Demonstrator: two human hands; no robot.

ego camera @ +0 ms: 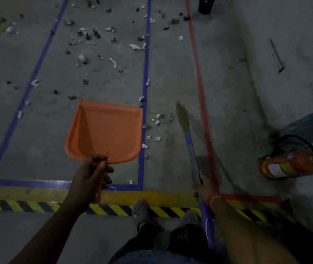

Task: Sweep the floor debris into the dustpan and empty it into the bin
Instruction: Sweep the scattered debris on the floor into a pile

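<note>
Holding the dustpan [104, 130] by its handle, the left hand [91, 174] keeps it left of the scraps [157, 121]; the right hand [205, 187] grips the broom [190, 141], bristles just beyond them.

The light is dim over a grey concrete floor [171, 77]. A black-and-yellow hazard stripe [113, 209] crosses it, with a yellow band [37, 193] just beyond. From that band a blue tape rectangle [145, 73] runs away, and a red tape line [199, 82] runs right of it. Right of the red line a red fire extinguisher [289, 164] lies on its side. Beyond it stands a black post base [206, 5].
</note>
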